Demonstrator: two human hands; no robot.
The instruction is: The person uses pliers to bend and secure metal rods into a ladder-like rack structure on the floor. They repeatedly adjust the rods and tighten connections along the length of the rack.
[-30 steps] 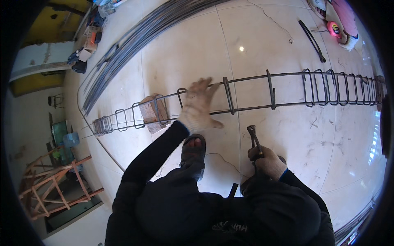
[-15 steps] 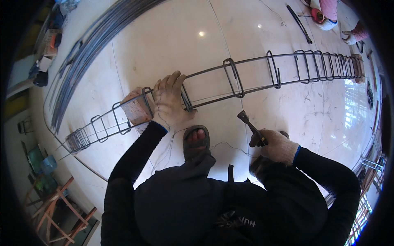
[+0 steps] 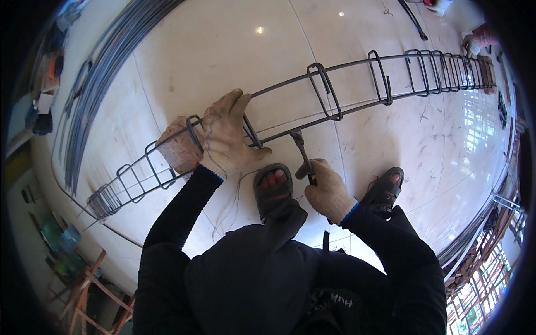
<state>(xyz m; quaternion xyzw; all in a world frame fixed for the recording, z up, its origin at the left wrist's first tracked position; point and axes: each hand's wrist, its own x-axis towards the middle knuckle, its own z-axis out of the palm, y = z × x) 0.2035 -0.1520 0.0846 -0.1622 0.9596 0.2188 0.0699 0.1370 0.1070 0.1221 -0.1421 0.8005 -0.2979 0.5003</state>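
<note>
A long rebar cage (image 3: 290,127) of thin steel bars and square stirrups stretches across the floor in front of me. My left hand (image 3: 226,137), in a cream work glove, grips across its bars beside a stirrup, thumb toward me. Just under that part stands a reddish brick block (image 3: 180,146). My gloved right hand (image 3: 325,190) is closed around the yellow-and-black handle of dark metal pincers (image 3: 302,146). Their head is close to the cage's near bar, right of my left hand; whether it touches cannot be told.
Bundled loose rebar (image 3: 106,78) curves along the far left. A co-worker's gloved hand (image 3: 472,46) is near the cage's far right end, by another block (image 3: 487,72). A dark bar (image 3: 413,19) lies at the back right. My sandalled feet (image 3: 272,190) stand close to the cage.
My right hand has brought the pincers leftward and up to the cage. My left hand keeps its hold. The view has shifted, and my right foot now shows more fully.
</note>
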